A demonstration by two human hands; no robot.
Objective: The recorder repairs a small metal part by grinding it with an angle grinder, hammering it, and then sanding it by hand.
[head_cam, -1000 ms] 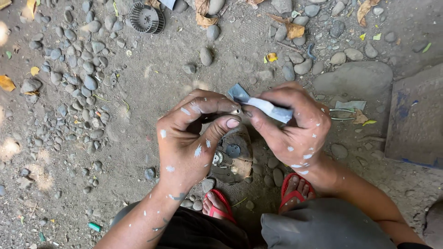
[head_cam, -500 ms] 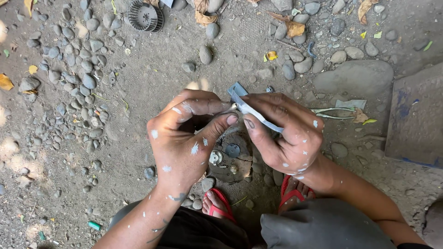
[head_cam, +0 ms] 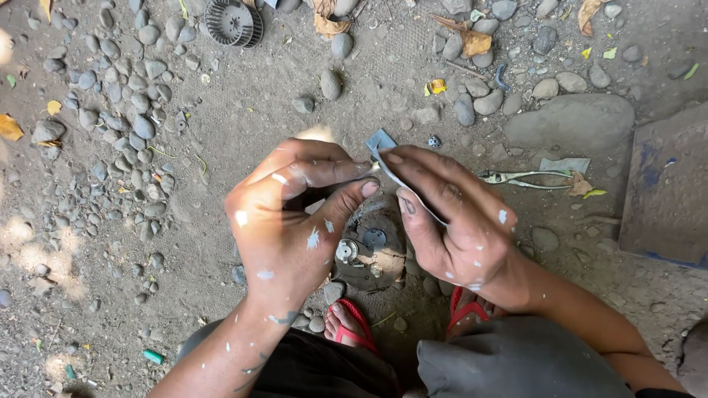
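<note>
My left hand (head_cam: 295,221) and my right hand (head_cam: 450,217) meet over dusty ground, both speckled with white paint. Between them runs a thin grey metal strip (head_cam: 391,166); my right hand grips it along the fingers and my left thumb and fingers pinch its near end. The strip's far tip sticks out above the fingers. Below the hands a round, dirty metal part (head_cam: 372,247) with small bolts lies on the ground, partly hidden by my thumbs.
Pliers (head_cam: 520,178) lie on the dirt right of my hands. A flat grey slab (head_cam: 667,191) is at the far right, a large stone (head_cam: 571,121) behind the pliers. A black fan wheel (head_cam: 232,21) lies at the top. Pebbles cover the left. Red sandals (head_cam: 354,324) are below.
Both hands have shifted slightly down and left, and the strip has bent lower, lying more along my right fingers, with my left thumb closing under its end.
</note>
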